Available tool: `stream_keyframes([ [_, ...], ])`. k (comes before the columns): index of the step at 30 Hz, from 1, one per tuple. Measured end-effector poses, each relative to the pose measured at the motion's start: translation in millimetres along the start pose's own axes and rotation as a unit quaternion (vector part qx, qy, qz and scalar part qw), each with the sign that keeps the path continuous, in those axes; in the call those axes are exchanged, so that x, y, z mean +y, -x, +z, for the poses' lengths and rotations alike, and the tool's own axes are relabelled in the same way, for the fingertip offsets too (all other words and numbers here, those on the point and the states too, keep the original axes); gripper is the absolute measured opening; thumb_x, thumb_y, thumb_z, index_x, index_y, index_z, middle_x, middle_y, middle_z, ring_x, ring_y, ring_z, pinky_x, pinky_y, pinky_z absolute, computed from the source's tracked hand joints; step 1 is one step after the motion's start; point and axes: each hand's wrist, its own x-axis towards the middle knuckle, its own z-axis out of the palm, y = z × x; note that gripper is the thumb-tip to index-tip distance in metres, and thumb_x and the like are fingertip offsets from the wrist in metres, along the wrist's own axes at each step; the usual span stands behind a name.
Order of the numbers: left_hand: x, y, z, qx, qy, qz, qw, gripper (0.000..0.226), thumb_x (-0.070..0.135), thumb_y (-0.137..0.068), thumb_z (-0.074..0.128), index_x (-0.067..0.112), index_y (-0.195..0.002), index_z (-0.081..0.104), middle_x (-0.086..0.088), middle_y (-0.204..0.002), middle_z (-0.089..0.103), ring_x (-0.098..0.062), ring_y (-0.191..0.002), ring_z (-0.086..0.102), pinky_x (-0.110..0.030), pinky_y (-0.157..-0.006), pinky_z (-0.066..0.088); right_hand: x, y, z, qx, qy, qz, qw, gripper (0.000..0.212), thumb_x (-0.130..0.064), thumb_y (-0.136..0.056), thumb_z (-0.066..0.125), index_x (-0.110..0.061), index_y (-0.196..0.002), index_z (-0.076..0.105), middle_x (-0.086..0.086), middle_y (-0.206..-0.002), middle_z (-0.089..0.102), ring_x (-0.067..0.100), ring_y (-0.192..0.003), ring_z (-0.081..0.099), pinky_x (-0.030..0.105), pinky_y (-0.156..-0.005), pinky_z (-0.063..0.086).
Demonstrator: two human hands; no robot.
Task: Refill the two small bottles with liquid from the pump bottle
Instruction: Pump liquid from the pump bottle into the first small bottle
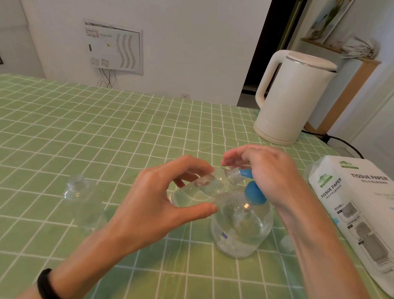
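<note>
Mid-frame, the small clear plastic bottle (203,187) lies tilted, pinched between the left hand's (161,200) curled fingers (185,160) and thumb, mouth touching the blue spout (246,172). The right hand (268,171) rests loose, slightly spread fingers over the big clear pump bottle's (241,230) top.

Counting two small bottles, a standing bottle (79,194) toward the desk's (99,118) left edge and a tilting bottle (208,186) mid-desk; also sitting there: one pump bottle (241,230), one loose cap (286,242), one kettle (292,98) near the far-right corner, one tissue pack (362,221).
</note>
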Motion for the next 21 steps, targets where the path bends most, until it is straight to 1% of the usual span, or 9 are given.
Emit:
stream_keyframes([
  [5, 2.1, 0.7, 0.6, -0.006, -0.001, 0.000, 1.000, 0.051, 0.045, -0.073, 0.082, 0.025, -0.118, 0.070, 0.021, -0.113, 0.074, -0.003, -0.102, 0.072, -0.023, -0.084, 0.056, 1.0, 1.2, -0.3, -0.001, 0.004, -0.009, 1.000, 0.039, -0.014, -0.100, 0.045, -0.022, -0.087, 0.081, -0.010, -0.093, 0.081, 0.002, -0.095, 0.071, 0.024, -0.088, 0.052],
  [10, 1.8, 1.4, -0.3, -0.006, -0.003, 0.000, 1.000, 0.051, 0.046, -0.074, 0.083, 0.025, -0.118, 0.070, 0.022, -0.112, 0.074, -0.003, -0.102, 0.072, -0.024, -0.084, 0.057, 0.3, 0.0, -2.1, 0.000, 0.019, -0.027, 0.999, 0.037, -0.017, -0.101, 0.046, -0.025, -0.088, 0.080, -0.013, -0.095, 0.080, 0.002, -0.098, 0.069, 0.020, -0.081, 0.048],
  [14, 0.4, -0.6, -0.4, -0.005, -0.002, 0.002, 1.000, 0.052, 0.043, -0.073, 0.086, 0.023, -0.118, 0.070, 0.020, -0.110, 0.075, -0.003, -0.100, 0.073, -0.023, -0.083, 0.057, 0.3, -1.2, -0.3, 0.003, 0.011, -0.025, 1.000, 0.040, -0.012, -0.100, 0.044, -0.023, -0.087, 0.081, -0.009, -0.093, 0.081, 0.003, -0.097, 0.071, 0.024, -0.085, 0.051],
  [17, 0.5, -0.1, -0.5, -0.006, -0.003, 0.003, 1.000, 0.052, 0.045, -0.073, 0.084, 0.023, -0.118, 0.071, 0.020, -0.110, 0.075, -0.003, -0.100, 0.072, -0.022, -0.083, 0.056, 2.0, 0.4, 1.0, -0.007, 0.013, -0.013, 1.000, 0.041, -0.010, -0.099, 0.044, -0.022, -0.086, 0.081, -0.009, -0.092, 0.081, 0.001, -0.095, 0.071, 0.020, -0.081, 0.048],
  [21, 2.4, 1.1, 0.2, -0.007, -0.003, 0.001, 1.000, 0.050, 0.045, -0.073, 0.083, 0.025, -0.118, 0.070, 0.022, -0.112, 0.074, -0.002, -0.101, 0.072, -0.021, -0.083, 0.056, 2.2, 1.1, 0.0, -0.003, 0.014, -0.018, 1.000, 0.039, -0.012, -0.100, 0.044, -0.022, -0.089, 0.080, -0.010, -0.094, 0.080, 0.002, -0.097, 0.070, 0.020, -0.081, 0.048],
])
